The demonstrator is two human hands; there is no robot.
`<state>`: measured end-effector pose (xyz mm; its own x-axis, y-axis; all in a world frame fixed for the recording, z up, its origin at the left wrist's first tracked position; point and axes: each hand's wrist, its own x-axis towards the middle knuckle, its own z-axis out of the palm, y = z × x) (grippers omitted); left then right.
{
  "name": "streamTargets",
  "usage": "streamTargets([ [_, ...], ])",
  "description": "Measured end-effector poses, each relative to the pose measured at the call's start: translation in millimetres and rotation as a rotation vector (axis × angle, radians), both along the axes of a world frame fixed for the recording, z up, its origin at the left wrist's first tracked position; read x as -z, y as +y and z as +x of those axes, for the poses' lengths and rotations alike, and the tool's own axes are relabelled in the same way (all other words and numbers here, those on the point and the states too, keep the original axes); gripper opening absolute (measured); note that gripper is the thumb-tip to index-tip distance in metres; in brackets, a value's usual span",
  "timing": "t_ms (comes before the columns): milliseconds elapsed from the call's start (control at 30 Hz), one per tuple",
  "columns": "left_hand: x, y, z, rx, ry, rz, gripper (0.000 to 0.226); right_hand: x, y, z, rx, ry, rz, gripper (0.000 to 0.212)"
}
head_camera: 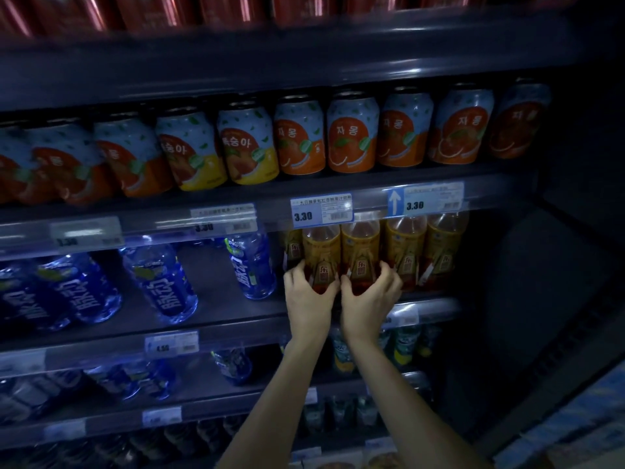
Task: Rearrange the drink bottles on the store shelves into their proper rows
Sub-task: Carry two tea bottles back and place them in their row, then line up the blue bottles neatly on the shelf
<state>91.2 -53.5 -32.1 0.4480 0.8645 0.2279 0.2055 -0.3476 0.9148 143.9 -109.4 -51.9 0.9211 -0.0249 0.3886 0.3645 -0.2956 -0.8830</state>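
- While both arms reach up to the shelf point(220, 324), we see the left hand point(306, 297) wrapped round the lower part of the first amber bottle point(321, 247), its thumb on the bottle's left flank.
- The right hand point(370, 292) grasps the second amber bottle point(360, 245) just beside it, with its fingers curled round that bottle's right side.
- The two hands meet or nearly meet between the bottles; we cannot tell which.
- Both held bottles are upright, side by side at the shelf's front edge, toward its right end.
- Their bases are hidden by the hands, so we cannot tell whether they rest on the shelf or are lifted.
- Two more amber bottles point(406, 245) stand to their right in the same row.
- A further amber bottle point(292, 247) shows partly behind the first one, on its left.
- Further left on this shelf are the blue bottles point(162, 282). One stands near the amber row, then comes a gap, and the others are toward the left end.
- Price tags point(321, 211) reading 3.30 sit on the front edge of the shelf above, which carries a row of fruit cans point(351, 133).
- At the very top we make out red cans point(152, 11), blurred.
- The lower shelves point(101, 360) hold more bottles, too dark and blurred for us to read.
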Motion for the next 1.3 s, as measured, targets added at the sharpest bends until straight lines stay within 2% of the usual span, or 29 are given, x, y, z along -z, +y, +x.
streamTargets([
  [100,1,5,-15,0.004,0.019,-0.01,0.077,0,2,-15,-0.015,-0.039,-0.004,0.064],
  [300,-5,19,-52,-0.051,0.0,0.044,0.076,-2,15,-51,-0.051,-0.074,-0.032,0.06],
  [500,-4,55,-110,-0.105,-0.048,0.079,0.063,-6,42,-92,-0.157,-0.048,0.023,0.055],
  [867,0,161,-255,-0.216,-0.043,0.067,0.06,-1,154,-231,-0.352,0.0,0.064,0.049],
  [1000,-1,205,-303,-0.266,-0.01,0.065,0.062,4,196,-275,-0.421,0.024,0.02,0.047],
  [1200,-7,263,-346,-0.353,-0.04,0.064,0.054,6,247,-314,-0.481,0.028,-0.012,0.052],
  [1300,-9,286,-353,-0.337,-0.016,0.044,0.06,3,268,-319,-0.489,0.034,-0.021,0.056],
])
